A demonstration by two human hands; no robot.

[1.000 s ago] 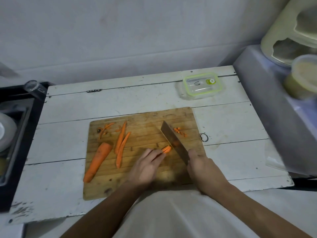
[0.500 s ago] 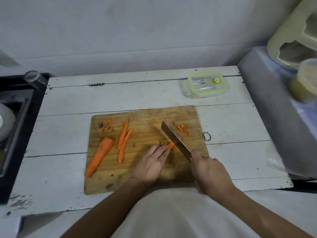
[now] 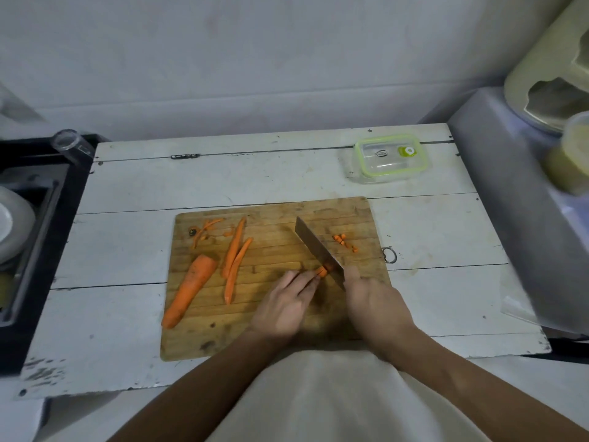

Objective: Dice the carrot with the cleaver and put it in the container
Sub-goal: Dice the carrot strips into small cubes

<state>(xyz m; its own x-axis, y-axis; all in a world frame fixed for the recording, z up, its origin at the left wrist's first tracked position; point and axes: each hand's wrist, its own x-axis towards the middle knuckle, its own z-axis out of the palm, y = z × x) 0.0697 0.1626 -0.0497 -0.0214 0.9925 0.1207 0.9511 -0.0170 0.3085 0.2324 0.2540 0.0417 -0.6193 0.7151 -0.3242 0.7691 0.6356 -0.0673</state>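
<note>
The right hand [image 3: 373, 298] grips the cleaver [image 3: 318, 252] — blade on the carrot strip [image 3: 322, 272]. The left hand [image 3: 283, 304] pinches this strip. The container [image 3: 390, 157] stands far right — lid on.

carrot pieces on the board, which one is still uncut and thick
The big carrot chunk at the board's left edge, lying diagonally. The two strips beside it are thin slivers, and the dice are tiny cubes.

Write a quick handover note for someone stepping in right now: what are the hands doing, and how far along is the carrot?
Left hand pins a short carrot strip on the cutting board.
Right hand grips the cleaver, its blade at that strip.
Done: a few dice lie right of the blade.
Left: two long strips, the big carrot piece, then everything into the closed container at the back.
</note>
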